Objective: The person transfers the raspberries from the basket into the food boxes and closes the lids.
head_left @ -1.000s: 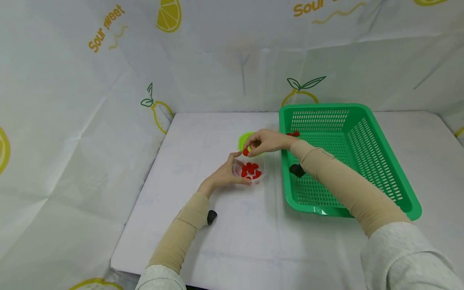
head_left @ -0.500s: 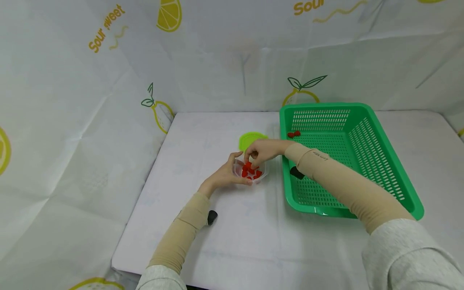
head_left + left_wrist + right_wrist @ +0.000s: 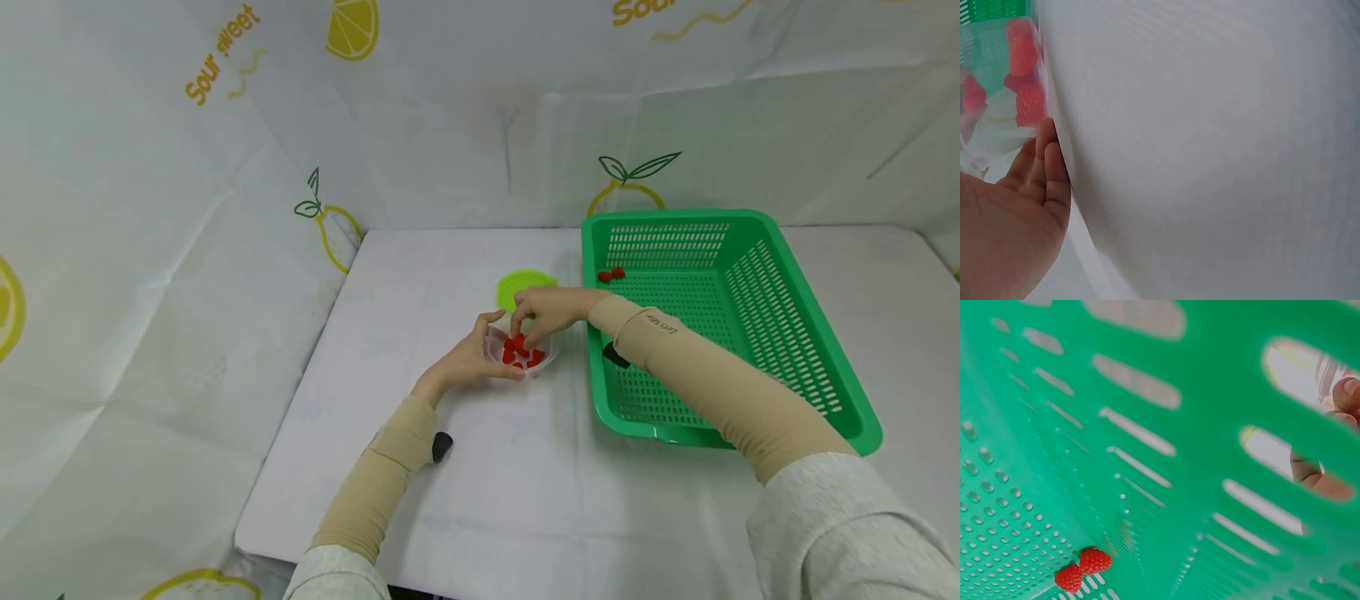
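My left hand (image 3: 468,360) holds a small clear plastic container (image 3: 553,354) from its left side, thumb and fingers spread round the wall. Inside lie several red raspberries (image 3: 536,358), seen through the wall in the left wrist view. The fingers of my right hand (image 3: 551,308) reach down into the container and pinch a raspberry (image 3: 519,342); the fingertips are partly hidden among the fruit. In the right wrist view, the basket wall mostly covers that hand. Two more raspberries (image 3: 1085,569) lie in a corner of the green basket (image 3: 675,216).
A lime-green round lid (image 3: 517,287) lies just behind the container, partly covered by my right hand. The basket stands on the right of the white table (image 3: 405,275), under my right forearm. Black wrist-camera housings (image 3: 442,446) stick out from the sleeves.
My right hand has lowered from above the container's far rim into it, carrying a raspberry down among the others. The left hand keeps its hold on the container.
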Motion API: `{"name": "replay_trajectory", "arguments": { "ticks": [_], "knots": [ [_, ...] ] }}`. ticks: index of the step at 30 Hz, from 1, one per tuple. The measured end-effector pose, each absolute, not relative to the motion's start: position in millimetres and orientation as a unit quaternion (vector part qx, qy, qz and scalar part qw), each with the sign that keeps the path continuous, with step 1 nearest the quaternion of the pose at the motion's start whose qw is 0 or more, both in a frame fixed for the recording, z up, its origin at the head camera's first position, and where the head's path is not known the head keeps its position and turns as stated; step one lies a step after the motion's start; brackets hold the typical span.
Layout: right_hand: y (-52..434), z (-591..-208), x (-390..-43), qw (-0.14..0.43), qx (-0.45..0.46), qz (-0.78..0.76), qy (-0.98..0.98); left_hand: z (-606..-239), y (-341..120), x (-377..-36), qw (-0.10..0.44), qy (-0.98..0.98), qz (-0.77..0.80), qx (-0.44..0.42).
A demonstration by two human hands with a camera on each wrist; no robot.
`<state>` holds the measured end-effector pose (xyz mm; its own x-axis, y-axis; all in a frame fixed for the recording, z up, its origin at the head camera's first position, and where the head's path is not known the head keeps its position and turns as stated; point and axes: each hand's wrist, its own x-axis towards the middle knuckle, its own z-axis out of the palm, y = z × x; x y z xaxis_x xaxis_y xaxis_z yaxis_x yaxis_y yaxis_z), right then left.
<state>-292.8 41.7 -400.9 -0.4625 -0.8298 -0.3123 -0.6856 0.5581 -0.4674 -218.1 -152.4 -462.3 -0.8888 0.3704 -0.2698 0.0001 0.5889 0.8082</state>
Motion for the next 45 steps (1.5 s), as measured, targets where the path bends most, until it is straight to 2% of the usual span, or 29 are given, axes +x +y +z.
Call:
{"name": "replay_trajectory", "arguments": {
  "ticks": [27,38,45],
  "knots": [
    [45,-401,-292,0.256,-0.427,-0.178,0.849,-462,-149,-219,0.218,0.864,0.443,0.100],
    [53,-386,-286,0.233,-0.448,-0.241,0.829,-460,-149,-218,0.215,0.863,0.445,0.104],
    [61,-374,-283,0.238,-0.441,-0.276,0.820,-460,-149,-217,0.213,0.865,0.444,0.100]
  ]
}}
